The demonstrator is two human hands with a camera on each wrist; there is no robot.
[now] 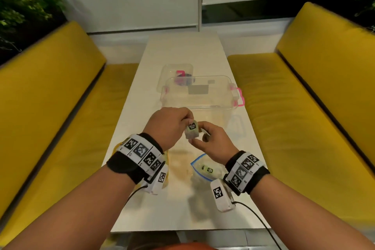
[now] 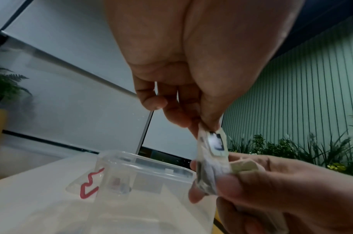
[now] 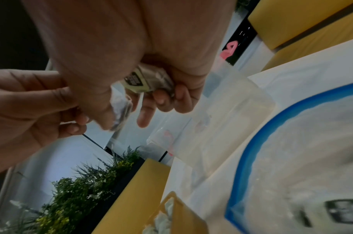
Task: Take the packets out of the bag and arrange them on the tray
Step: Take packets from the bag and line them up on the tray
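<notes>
Both hands hold one small pale-green packet in the air over the white table. My left hand pinches its top edge. My right hand pinches its lower end between thumb and finger, and its curled fingers keep a second packet against the palm. The clear zip bag with a blue rim lies below the right wrist with a packet inside. The yellow tray lies mostly hidden under my left wrist and holds white packets.
A clear plastic box with pink handles stands just beyond the hands, and its lid lies behind it. Yellow benches flank the narrow table on both sides. Cables run from the wrist cameras over the near edge.
</notes>
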